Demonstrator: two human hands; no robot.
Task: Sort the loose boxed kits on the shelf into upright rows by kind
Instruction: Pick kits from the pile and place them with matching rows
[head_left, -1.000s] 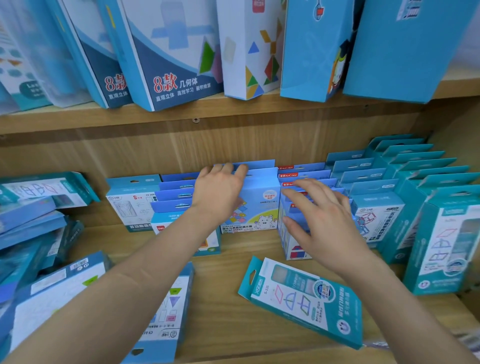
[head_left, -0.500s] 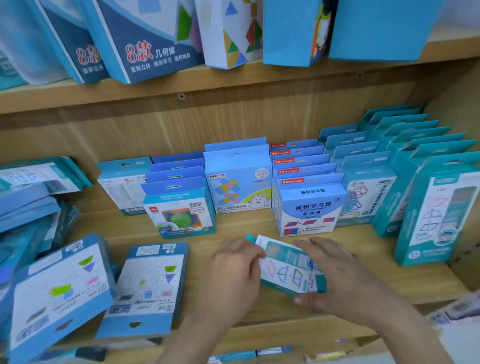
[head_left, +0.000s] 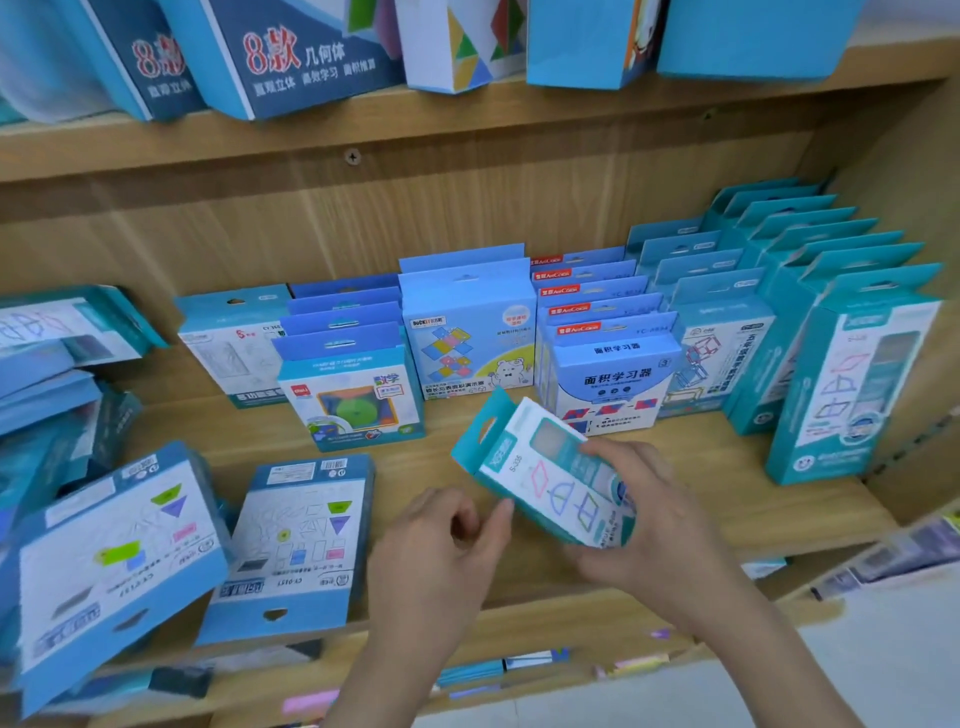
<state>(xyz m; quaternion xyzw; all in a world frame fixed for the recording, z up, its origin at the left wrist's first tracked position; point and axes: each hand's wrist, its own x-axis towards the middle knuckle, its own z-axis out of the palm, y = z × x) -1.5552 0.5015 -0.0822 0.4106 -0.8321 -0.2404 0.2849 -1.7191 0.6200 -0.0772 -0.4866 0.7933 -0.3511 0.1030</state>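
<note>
Shelf (head_left: 701, 467): right hand (head_left: 660, 514) grips one teal kit (head_left: 540, 467).

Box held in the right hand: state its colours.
Teal box with a white front panel bearing pink, blue and green outlined shapes; head view.

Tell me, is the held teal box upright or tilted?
Tilted: the right hand holds the box slanted, its tab pointing up-left.

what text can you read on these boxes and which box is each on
"8款 几何体": big upper-shelf box
"面积学习器": front blue box
"S-335": teal box gripped by the right hand
"数学": green-disc box
Other print is too blurred.
</note>
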